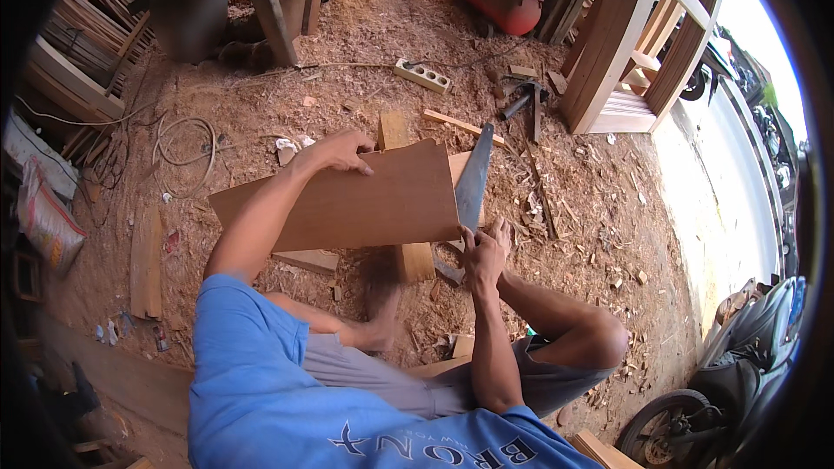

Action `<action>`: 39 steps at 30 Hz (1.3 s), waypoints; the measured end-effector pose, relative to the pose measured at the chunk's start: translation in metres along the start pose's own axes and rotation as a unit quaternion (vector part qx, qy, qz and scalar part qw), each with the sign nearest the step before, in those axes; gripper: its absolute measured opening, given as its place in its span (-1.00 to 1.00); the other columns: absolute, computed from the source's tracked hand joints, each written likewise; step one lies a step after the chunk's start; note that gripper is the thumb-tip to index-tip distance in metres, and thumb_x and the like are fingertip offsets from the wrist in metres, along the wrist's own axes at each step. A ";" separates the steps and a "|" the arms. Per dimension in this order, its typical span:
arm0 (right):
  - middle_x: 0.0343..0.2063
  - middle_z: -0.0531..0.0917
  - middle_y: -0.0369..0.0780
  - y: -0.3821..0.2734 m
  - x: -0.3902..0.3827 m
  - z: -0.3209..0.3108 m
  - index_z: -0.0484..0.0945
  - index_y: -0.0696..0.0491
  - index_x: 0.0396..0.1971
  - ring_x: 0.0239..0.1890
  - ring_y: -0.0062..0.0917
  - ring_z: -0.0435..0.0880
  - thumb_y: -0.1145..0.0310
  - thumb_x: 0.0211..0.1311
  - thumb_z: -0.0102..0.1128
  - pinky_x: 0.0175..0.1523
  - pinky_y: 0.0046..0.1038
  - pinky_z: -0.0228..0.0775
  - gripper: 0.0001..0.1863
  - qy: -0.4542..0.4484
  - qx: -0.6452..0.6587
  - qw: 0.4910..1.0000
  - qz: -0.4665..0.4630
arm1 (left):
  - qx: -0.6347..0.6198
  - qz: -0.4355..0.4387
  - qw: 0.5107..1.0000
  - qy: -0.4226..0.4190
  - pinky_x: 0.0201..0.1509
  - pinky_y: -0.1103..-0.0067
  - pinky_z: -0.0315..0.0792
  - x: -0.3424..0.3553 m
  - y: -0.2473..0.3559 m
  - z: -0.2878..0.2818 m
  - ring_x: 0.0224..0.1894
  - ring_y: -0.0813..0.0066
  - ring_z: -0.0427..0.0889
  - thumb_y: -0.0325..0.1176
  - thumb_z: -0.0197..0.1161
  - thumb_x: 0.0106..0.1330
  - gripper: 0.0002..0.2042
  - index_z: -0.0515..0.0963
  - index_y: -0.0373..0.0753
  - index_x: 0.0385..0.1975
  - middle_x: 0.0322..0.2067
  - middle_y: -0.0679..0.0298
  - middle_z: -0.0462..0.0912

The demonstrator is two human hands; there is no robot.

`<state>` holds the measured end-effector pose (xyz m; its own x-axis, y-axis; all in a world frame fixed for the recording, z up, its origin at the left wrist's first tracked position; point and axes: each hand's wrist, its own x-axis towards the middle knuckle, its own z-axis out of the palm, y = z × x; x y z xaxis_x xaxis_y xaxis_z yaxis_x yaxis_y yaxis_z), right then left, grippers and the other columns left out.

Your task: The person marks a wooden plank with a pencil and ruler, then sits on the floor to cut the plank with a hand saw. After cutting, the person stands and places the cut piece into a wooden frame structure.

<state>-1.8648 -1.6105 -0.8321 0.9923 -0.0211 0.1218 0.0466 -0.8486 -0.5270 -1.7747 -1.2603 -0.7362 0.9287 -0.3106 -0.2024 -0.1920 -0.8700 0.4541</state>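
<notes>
Left hand point(334, 153) is pinching the upper edge of the brown board point(347, 207), thumb lying on the near face, fingers hooking over the rim and partly vanishing behind it. Over on the other side, the right hand point(483, 260) is bunching its fingers at the board's lower right corner; whether they're actually pressing on the wood, we can't tell from here. So the board is sitting between both hands, tilting a little, in front of the crossed legs. Underneath, a thick wood block point(415, 262) is poking out above and below it, seemingly propping the board clear of the shavings, while the two hands are probably steadying it at separate spots so it isn't rocking. Just past the right edge, the saw point(473, 178) is lying with its narrow tip pointing away from the person, likely sitting there to be within easy reach. Beside it, the right foot point(501, 234) is showing close behind the right hand.

Now for the murky bits: the board is hiding the middle of the block, the saw's handle end is getting lost around the corner and the hand, the left foot point(380, 328) is blurring, and a dark oval shape point(188, 7) at upper left is defying identification.
</notes>
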 end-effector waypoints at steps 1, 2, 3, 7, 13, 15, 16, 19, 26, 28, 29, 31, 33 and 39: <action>-0.66 0.60 -0.02 -0.002 0.002 -0.007 0.62 0.21 -0.54 -0.49 -0.20 0.66 0.06 0.26 0.24 -0.30 -0.26 0.42 -0.55 0.023 0.006 1.000 -0.019 | -0.024 0.014 0.999 0.032 -0.26 0.35 0.45 -0.011 0.008 -0.003 -0.45 0.24 0.59 -0.23 0.47 0.01 -0.69 0.65 -0.20 -0.26 -0.53 0.16 0.60; -0.65 0.61 -0.06 -0.006 0.006 -0.016 0.62 0.22 -0.47 -0.51 -0.28 0.67 0.05 0.27 0.23 -0.33 -0.28 0.45 -0.55 -0.002 0.021 1.000 0.000 | -0.045 0.027 0.997 0.065 -0.26 0.34 0.45 -0.023 0.018 -0.006 -0.47 0.24 0.58 -0.28 0.43 0.06 -0.74 0.65 -0.19 -0.26 -0.57 0.16 0.58; -0.64 0.62 -0.10 -0.011 0.010 -0.025 0.61 0.22 -0.40 -0.52 -0.35 0.67 0.03 0.29 0.23 -0.36 -0.31 0.47 -0.54 -0.018 0.113 0.993 -0.019 | -0.021 0.061 0.992 0.111 -0.23 0.33 0.48 -0.032 0.031 -0.009 -0.46 0.23 0.59 -0.32 0.39 0.09 -0.75 0.65 -0.20 -0.22 -0.56 0.15 0.58; -0.20 0.62 -0.05 -0.063 0.019 -0.049 0.42 0.19 0.04 -0.18 -0.35 0.66 0.03 0.36 0.15 -0.09 -0.31 0.53 -0.48 -0.174 0.625 0.756 0.087 | 0.127 0.138 0.952 0.243 -0.14 0.26 0.56 -0.053 0.102 0.003 -0.49 0.19 0.59 -0.45 0.19 0.18 -0.68 0.60 -0.31 -0.05 -0.48 0.14 0.58; 0.06 0.51 -0.12 -0.126 0.034 -0.058 0.31 0.20 0.19 0.04 -0.49 0.52 0.09 0.44 0.04 0.12 -0.38 0.42 -0.46 -0.125 0.675 0.726 -0.023 | 0.299 0.149 0.883 0.329 -0.07 0.32 0.42 -0.050 0.175 0.034 -0.13 0.20 0.53 -0.49 0.16 0.16 -0.62 0.50 -0.51 0.00 -0.01 0.07 0.44; -0.05 0.56 -0.20 -0.123 0.037 -0.054 0.40 0.20 0.12 -0.02 -0.57 0.51 0.11 0.45 0.03 0.07 -0.45 0.41 -0.53 -0.068 0.658 0.750 -0.012 | 0.284 0.192 0.882 0.323 0.03 0.34 0.34 -0.043 0.180 0.038 -0.02 0.23 0.45 -0.49 0.15 0.17 -0.61 0.49 -0.52 0.00 0.08 0.05 0.38; -0.10 0.58 -0.24 -0.117 0.037 -0.050 0.44 0.19 0.08 -0.05 -0.61 0.50 0.12 0.46 0.02 0.04 -0.48 0.41 -0.56 -0.044 0.647 0.761 0.016 | 0.278 0.201 0.892 0.294 0.08 0.35 0.30 -0.039 0.181 0.042 0.03 0.25 0.42 -0.49 0.15 0.17 -0.61 0.48 -0.53 0.01 0.12 0.04 0.34; -0.20 0.61 -0.31 -0.096 0.033 -0.034 0.51 0.21 0.00 -0.16 -0.72 0.49 0.18 0.47 0.00 -0.05 -0.59 0.38 -0.61 -0.032 0.648 0.761 0.007 | 0.194 0.240 0.915 0.258 0.24 0.27 0.15 -0.038 0.164 0.039 0.15 0.21 0.37 -0.22 0.23 0.24 -0.51 0.46 -0.42 0.10 0.18 0.08 0.34; -0.17 0.65 -0.30 -0.059 0.049 -0.022 0.51 0.16 -0.01 -0.20 -0.69 0.61 0.21 0.47 0.01 -0.13 -0.57 0.50 -0.67 -0.043 0.740 0.669 0.049 | 0.174 0.177 0.868 0.429 0.31 0.20 0.08 -0.034 0.114 0.019 0.25 0.15 0.29 0.07 0.34 0.18 -0.24 0.28 -0.32 0.26 0.19 -0.05 0.32; -0.18 0.66 -0.30 -0.055 0.054 -0.026 0.52 0.16 -0.02 -0.22 -0.70 0.62 0.22 0.47 0.01 -0.13 -0.57 0.51 -0.68 -0.049 0.762 0.642 0.062 | 0.117 0.155 0.862 0.468 0.29 0.20 0.16 -0.031 0.107 0.012 0.23 0.13 0.32 0.08 0.34 0.18 -0.19 0.20 -0.32 0.30 0.16 -0.10 0.34; -0.20 0.67 -0.30 -0.055 0.055 -0.028 0.53 0.15 -0.02 -0.23 -0.70 0.62 0.23 0.46 0.03 -0.14 -0.57 0.51 -0.68 -0.041 0.772 0.632 0.055 | 0.076 0.146 0.882 0.441 0.27 0.21 0.22 -0.032 0.104 0.007 0.21 0.12 0.36 0.08 0.34 0.19 -0.17 0.15 -0.33 0.31 0.14 -0.11 0.37; -0.19 0.66 -0.30 -0.056 0.056 -0.032 0.54 0.18 -0.03 -0.22 -0.70 0.60 0.22 0.46 0.02 -0.12 -0.56 0.49 -0.67 -0.026 0.763 0.643 0.068 | -0.158 0.074 0.946 0.275 0.16 0.33 0.46 -0.032 0.098 -0.002 0.09 0.16 0.53 -0.02 0.35 0.24 -0.24 0.20 -0.39 0.27 0.06 -0.04 0.49; -0.19 0.66 -0.29 -0.059 0.057 -0.035 0.54 0.20 -0.04 -0.21 -0.69 0.60 0.21 0.46 0.03 -0.11 -0.56 0.49 -0.65 -0.016 0.757 0.650 0.070 | -0.343 0.072 0.923 0.160 0.11 0.38 0.50 -0.030 0.093 -0.008 0.04 0.23 0.58 -0.12 0.36 0.25 -0.33 0.26 -0.39 0.22 0.02 0.01 0.54; -0.07 0.63 -0.16 -0.066 0.068 -0.040 0.43 0.18 0.10 -0.06 -0.53 0.62 0.15 0.48 -0.03 0.03 -0.44 0.50 -0.58 -0.120 0.734 0.662 0.095 | -0.465 0.083 0.862 0.186 0.16 0.47 0.45 -0.020 0.083 -0.035 0.05 0.39 0.56 -0.35 0.30 0.31 -0.52 0.33 -0.40 0.15 0.04 0.12 0.55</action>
<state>-1.8048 -1.5773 -0.7555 0.9776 0.1801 -0.1090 -0.1959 0.5879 -0.7848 -1.7983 -1.3127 -0.6640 0.9836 -0.1071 0.1453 -0.1552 -0.0898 0.9838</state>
